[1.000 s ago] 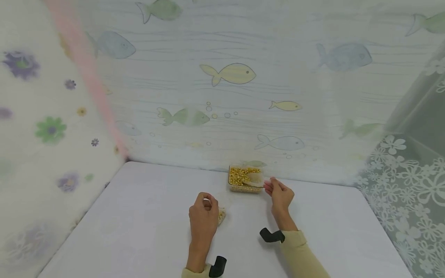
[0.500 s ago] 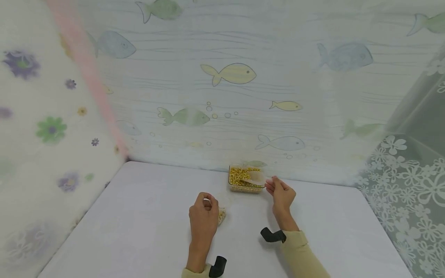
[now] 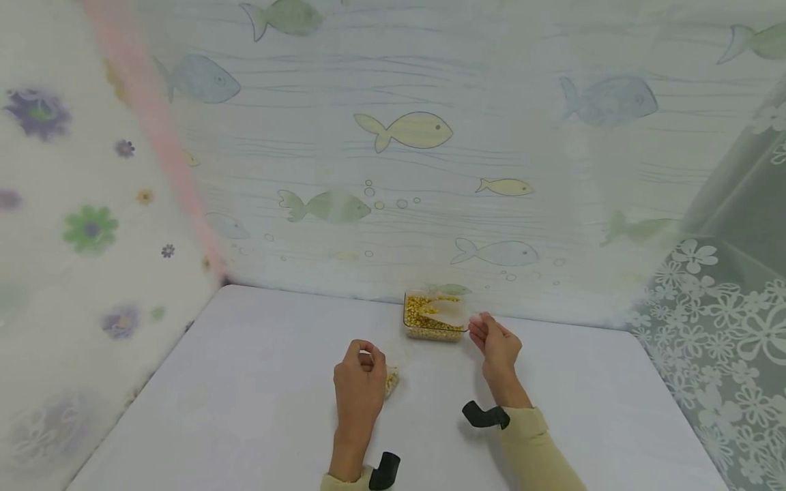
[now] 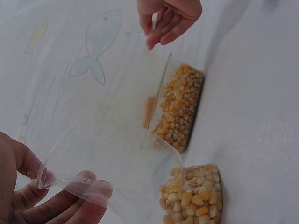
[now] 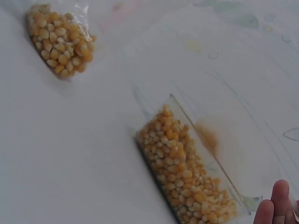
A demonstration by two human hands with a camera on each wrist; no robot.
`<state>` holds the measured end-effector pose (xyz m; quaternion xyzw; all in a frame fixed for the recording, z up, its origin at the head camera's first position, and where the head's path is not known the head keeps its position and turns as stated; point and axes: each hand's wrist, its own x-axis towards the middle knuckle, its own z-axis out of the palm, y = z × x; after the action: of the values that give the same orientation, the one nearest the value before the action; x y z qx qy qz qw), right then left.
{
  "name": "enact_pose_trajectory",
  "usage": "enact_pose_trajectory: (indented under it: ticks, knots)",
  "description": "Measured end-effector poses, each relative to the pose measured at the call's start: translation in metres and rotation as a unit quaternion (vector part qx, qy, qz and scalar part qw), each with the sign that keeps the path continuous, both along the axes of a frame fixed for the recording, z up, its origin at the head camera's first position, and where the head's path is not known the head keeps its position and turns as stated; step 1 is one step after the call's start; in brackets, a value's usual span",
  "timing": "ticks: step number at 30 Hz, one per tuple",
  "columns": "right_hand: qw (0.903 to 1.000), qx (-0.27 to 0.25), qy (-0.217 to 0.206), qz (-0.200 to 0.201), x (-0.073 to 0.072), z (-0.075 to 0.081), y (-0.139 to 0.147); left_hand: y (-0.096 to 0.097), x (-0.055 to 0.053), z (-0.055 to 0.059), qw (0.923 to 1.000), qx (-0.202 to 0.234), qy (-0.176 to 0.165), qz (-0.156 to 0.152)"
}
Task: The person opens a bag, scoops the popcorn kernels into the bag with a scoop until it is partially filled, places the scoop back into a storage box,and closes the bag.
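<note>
A clear plastic bag (image 4: 98, 140) stands on the table with corn kernels (image 4: 191, 200) in its bottom. My left hand (image 3: 361, 375) pinches the bag's rim between thumb and fingers, and the mouth gapes in the left wrist view. Farther back, a clear rectangular container (image 3: 432, 334) holds many corn kernels (image 5: 180, 172). My right hand (image 3: 499, 346), at the container's right end, pinches the handle of a pale translucent scoop (image 3: 451, 313). The scoop's bowl lies over the kernels, its tip pointing left. An orange-brown patch shows through the scoop in both wrist views.
The white table (image 3: 258, 395) ends at a back wall (image 3: 344, 157) printed with fish, close behind the container. A flowered curtain (image 3: 92, 307) borders the left side. Sheer lace (image 3: 731, 368) hangs at the right.
The scoop has shifted within the container, its tip now reaching farther left over the kernels. My right hand has moved slightly right. My left hand and the bag have stayed put.
</note>
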<state>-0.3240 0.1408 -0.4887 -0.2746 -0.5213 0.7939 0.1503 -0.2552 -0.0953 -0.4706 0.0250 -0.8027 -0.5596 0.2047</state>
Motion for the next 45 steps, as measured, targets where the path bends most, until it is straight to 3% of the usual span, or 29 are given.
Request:
enact_pose_trajectory:
  ticks: [7,16,25,33,45]
  knots:
    - [0.9932,-0.109,-0.007,0.040,0.006,-0.006,0.004,0.002,0.000,-0.002,1.0000,-0.003,-0.002,-0.003]
    - [0.9817,-0.174,0.009,0.076,0.014,0.001,0.005,0.002,0.000,-0.001,1.0000,-0.005,0.004,-0.002]
    - [0.9797,-0.173,0.021,0.098,0.021,0.010,0.003,0.003,0.000,0.000,0.9999,-0.012,0.008,0.000]
    - [0.9825,-0.137,0.018,0.125,0.034,0.011,-0.003,0.003,0.000,-0.001,0.9998,-0.014,0.014,0.002]
    - [0.9781,-0.087,0.017,0.188,0.051,0.017,-0.021,0.003,-0.002,-0.003,0.9997,-0.017,0.015,0.004]
